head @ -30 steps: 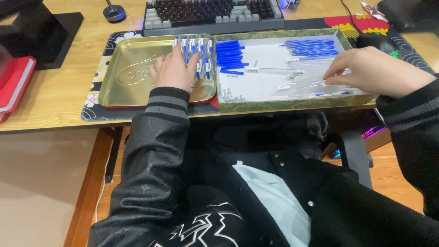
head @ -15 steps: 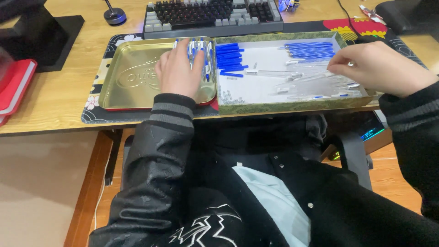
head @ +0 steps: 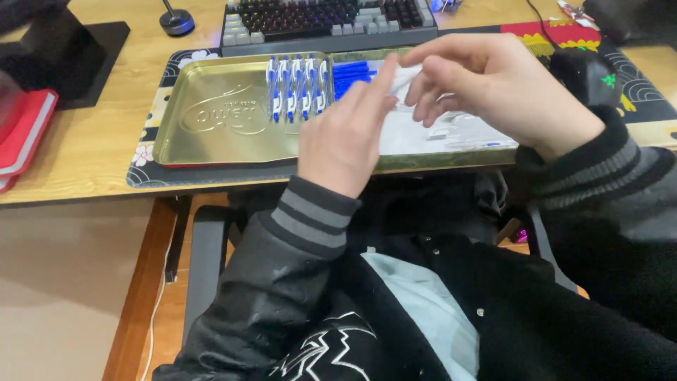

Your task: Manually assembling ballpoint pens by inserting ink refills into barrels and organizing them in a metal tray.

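My left hand [head: 345, 134] is raised over the front edge of the trays, its back to the camera and its fingers pointing up toward my right hand [head: 493, 85]. The fingertips of both hands meet above the white-lined tray [head: 423, 141]. Whatever is between the fingers is hidden. Several assembled blue and white pens [head: 296, 85] lie in a row on the gold tray [head: 211, 120], just left of my left hand. A pile of blue pen parts [head: 352, 70] lies behind the left fingers. Clear pen barrels [head: 465, 130] lie under my right hand.
A keyboard [head: 324, 17] runs along the back of the wooden desk [head: 77, 162]. A black mouse [head: 585, 70] sits to the right, partly behind my right wrist. A red book [head: 25, 130] and a black stand base [head: 63, 49] are at the left.
My left hand left the row of pens and moved right and up. My right hand came left from the tray's right end, so the two hands now meet over the white-lined tray.
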